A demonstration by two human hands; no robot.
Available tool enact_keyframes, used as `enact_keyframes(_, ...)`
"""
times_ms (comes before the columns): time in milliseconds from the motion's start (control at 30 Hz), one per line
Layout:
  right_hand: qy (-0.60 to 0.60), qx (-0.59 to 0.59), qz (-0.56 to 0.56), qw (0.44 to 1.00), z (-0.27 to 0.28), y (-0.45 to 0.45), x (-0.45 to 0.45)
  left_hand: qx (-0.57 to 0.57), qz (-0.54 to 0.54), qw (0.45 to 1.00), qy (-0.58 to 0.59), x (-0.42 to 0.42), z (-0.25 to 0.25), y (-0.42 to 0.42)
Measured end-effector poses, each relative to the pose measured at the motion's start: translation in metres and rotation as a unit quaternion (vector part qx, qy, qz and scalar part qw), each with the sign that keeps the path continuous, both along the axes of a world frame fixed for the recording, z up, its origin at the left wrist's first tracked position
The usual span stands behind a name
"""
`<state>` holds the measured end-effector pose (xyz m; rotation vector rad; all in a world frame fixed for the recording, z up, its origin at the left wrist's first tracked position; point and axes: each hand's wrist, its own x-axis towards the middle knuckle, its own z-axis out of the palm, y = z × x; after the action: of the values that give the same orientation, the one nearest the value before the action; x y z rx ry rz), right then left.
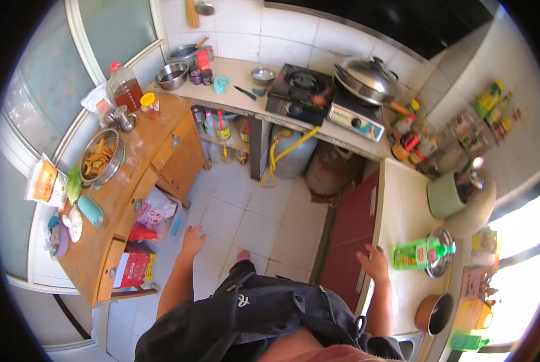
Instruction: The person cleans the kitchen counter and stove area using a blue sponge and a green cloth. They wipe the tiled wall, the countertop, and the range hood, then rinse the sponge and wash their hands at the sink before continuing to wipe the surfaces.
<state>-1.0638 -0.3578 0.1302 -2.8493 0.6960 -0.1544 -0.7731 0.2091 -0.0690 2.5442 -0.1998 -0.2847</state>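
My left hand (193,240) hangs over the tiled floor (224,221) with nothing in it, its fingers apart. Nearest to it is a clear plastic bin (172,221) with bags inside, under the wooden table (138,149). At the edge of the right-hand counter (399,199), my right hand (375,262) is also bare, fingers loosely spread. Whether it touches the edge I cannot tell. Beyond it on the counter, a green dish-soap bottle (410,254) appears beside or over a round metal dish (441,270). A brown saucepan (434,314) stands closer to me.
A lidded wok (367,79) sits on one gas stove, next to a black gas stove (299,92). A knife (245,92) lies on the back counter. Gas cylinders (292,151) stand below. The table holds a steel bowl of fried food (100,158) and an oil jug (124,88).
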Motion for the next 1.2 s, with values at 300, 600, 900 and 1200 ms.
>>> enact_keyframes(300,-0.085,0.170,0.096,0.977,0.043,0.054,0.281,-0.088,0.073,0.992,-0.049,0.164,0.072,0.009)
enact_keyframes(600,-0.051,0.396,0.078,0.913,0.026,0.023,0.447,-0.228,0.088,0.962,-0.121,0.343,0.122,-0.101)
enact_keyframes(900,-0.015,0.542,0.170,0.823,0.033,0.040,0.645,-0.246,0.098,0.953,-0.149,0.542,0.166,-0.194)
enact_keyframes(1200,0.062,0.582,0.183,0.790,0.039,0.087,0.816,-0.140,0.073,0.962,-0.221,0.719,0.101,-0.234)
